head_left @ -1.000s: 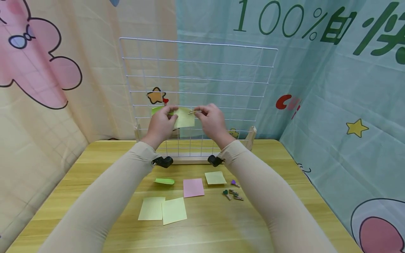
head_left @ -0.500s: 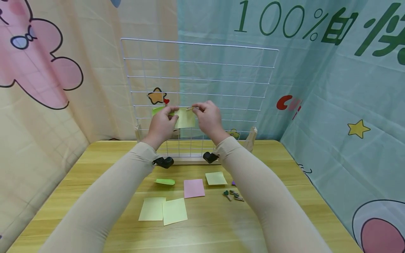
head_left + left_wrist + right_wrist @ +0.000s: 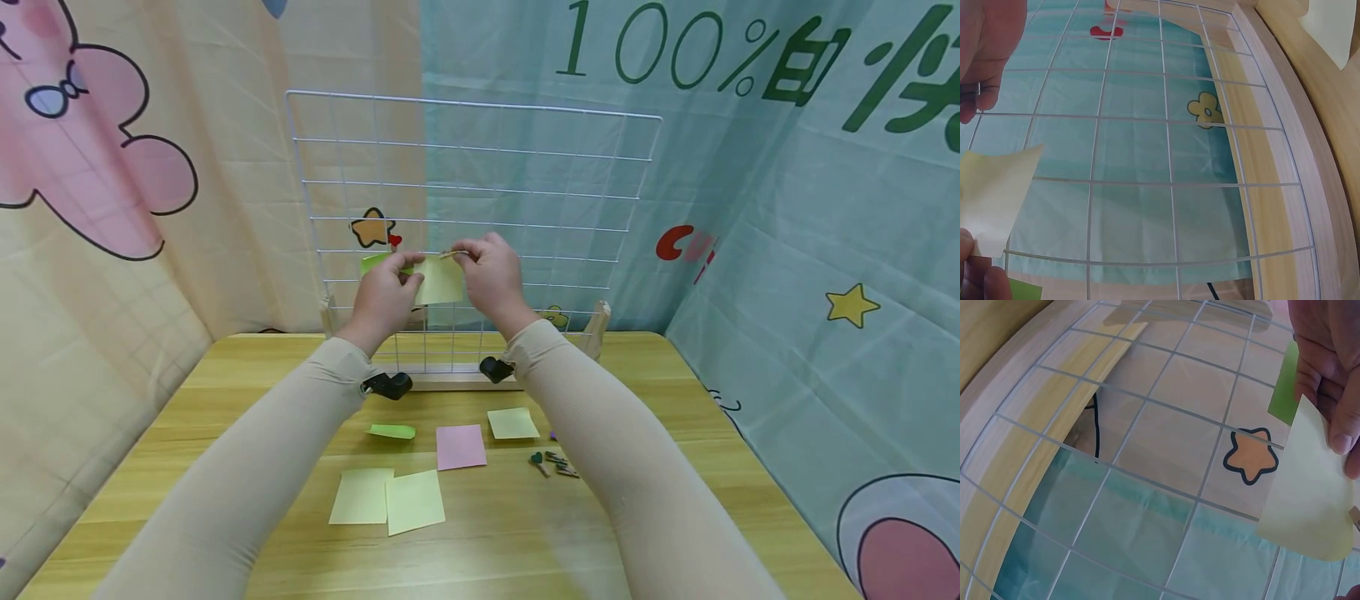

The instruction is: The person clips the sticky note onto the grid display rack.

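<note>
A pale yellow sticky note (image 3: pixel 440 281) is held up against the white wire grid (image 3: pixel 525 185). My left hand (image 3: pixel 381 293) pinches its left edge between thumb and fingers. My right hand (image 3: pixel 491 279) pinches a small clothespin (image 3: pixel 452 253) at the note's upper right, close to a grid wire. In the right wrist view the note (image 3: pixel 1310 487) hangs in front of the wires, with the tip of the clothespin (image 3: pixel 1355 516) at the frame's edge. A green sticky note (image 3: pixel 372 262) shows on the grid behind my left hand, partly hidden by it.
On the wooden table (image 3: pixel 525 533) lie a pink note (image 3: pixel 461 447), several pale yellow notes (image 3: pixel 416 502) and a curled green note (image 3: pixel 392 431). Several small clothespins (image 3: pixel 557 461) lie by my right sleeve. A wooden base (image 3: pixel 450 382) carries the grid.
My right hand has moved left and slightly up, bringing the clothespin to the note's top right edge. My left hand has stayed in place with the note.
</note>
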A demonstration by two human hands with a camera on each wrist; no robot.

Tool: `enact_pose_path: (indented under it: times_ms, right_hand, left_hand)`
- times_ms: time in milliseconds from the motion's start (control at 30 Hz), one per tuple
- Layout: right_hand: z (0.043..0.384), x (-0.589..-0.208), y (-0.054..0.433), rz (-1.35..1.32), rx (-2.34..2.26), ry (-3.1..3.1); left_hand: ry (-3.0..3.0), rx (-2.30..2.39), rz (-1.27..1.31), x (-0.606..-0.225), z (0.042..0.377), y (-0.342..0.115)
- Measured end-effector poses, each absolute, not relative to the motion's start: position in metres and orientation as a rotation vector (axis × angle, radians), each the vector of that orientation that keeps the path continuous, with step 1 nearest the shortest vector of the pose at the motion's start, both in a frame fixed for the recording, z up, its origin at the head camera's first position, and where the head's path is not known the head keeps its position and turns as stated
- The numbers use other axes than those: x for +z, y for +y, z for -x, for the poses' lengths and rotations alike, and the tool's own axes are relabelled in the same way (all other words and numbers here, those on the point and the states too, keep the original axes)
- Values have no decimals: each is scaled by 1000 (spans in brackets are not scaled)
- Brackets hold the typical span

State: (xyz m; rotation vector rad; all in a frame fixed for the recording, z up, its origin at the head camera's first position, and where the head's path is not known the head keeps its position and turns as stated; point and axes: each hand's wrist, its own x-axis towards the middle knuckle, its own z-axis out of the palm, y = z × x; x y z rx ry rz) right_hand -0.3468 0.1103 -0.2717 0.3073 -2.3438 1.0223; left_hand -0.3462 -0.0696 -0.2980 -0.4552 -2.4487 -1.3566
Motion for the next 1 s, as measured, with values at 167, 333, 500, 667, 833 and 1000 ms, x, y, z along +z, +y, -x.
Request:
enact_pose_path:
  times_ms: [167, 333, 500, 667, 833, 1000]
  right_hand:
    - [347, -269, 108, -298, 943, -2373]
    - [348, -267, 107, -284, 912, -2404]
    - [350, -264, 107, -270, 883, -2458]
    - [351, -258, 107, -270, 819, -2535]
    - [351, -254, 106, -280, 768, -2579]
    - [351, -252, 104, -299, 696, -2598]
  left_hand:
    - [-2453, -1343, 460, -298, 347, -70]
    - [-2449, -1345, 467, -299, 347, -70]
    - [-2449, -1345, 465, -299, 347, -70]
    - [-2445, -1335, 469, -299, 348, -70]
    - [-2439, -1338, 465, -300, 349, -70]
    - [-2440, -1340, 462, -300, 349, -71]
